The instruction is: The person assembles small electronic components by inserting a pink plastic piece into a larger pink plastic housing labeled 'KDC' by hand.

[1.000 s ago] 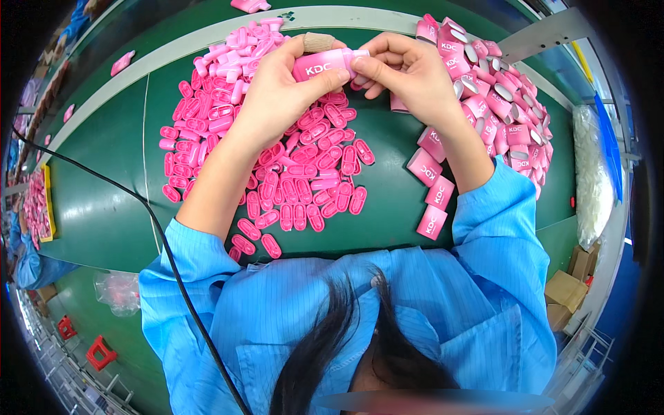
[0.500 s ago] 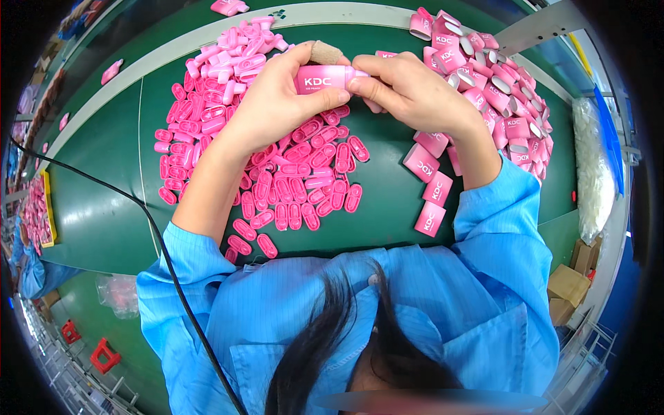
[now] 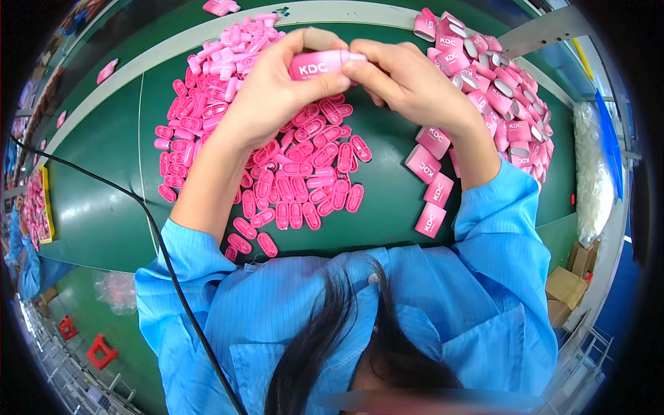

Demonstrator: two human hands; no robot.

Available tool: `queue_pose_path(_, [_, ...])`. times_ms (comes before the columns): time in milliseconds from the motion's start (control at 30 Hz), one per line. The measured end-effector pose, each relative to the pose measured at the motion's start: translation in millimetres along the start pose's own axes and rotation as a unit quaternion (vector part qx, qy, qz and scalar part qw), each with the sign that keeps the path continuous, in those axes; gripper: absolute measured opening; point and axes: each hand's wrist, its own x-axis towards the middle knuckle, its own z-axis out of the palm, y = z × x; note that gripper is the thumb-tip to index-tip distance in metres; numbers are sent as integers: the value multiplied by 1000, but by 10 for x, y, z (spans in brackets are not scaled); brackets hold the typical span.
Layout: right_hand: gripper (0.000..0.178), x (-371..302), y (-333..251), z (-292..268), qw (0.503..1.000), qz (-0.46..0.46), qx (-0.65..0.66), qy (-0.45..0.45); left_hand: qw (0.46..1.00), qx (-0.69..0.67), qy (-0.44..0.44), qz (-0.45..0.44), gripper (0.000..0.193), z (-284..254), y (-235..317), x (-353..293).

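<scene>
My left hand (image 3: 277, 86) is wrapped around a pink plastic casing (image 3: 315, 66) with white print, its thumb along the near side. A tan wrap covers one finger. On the casing's right end sits a paler, narrower pink end piece (image 3: 354, 58), pinched between the thumb and forefinger of my right hand (image 3: 411, 76). The right hand's other fingers are curled and partly hidden. Below and left of my hands lies a spread of pink oval end pieces (image 3: 297, 187), many with hollow sides up. To the right is a heap of pink sleeve-like casings (image 3: 508, 104).
Everything lies on a green work surface (image 3: 373, 228) with a pale rail (image 3: 332, 12) along its far side. A black cable (image 3: 159, 235) crosses on the left. A metal bracket (image 3: 543, 31) juts in at the far right, above a clear bag (image 3: 593, 173). Red stools (image 3: 102, 351) stand at lower left.
Both hands have shifted slightly away from me with the casing, which now tilts with its right end a little farther up. The pieces on the surface look the same.
</scene>
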Motion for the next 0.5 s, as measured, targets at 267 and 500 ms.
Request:
queue_pose_path(267, [27,355,358,-145,983,161,89,-22,957,13,250,148,29,94,-138,297])
queue_pose_path(500, [29,848,826,-453,946,265,148,111,939,319,74,102,32,-154,-25,239])
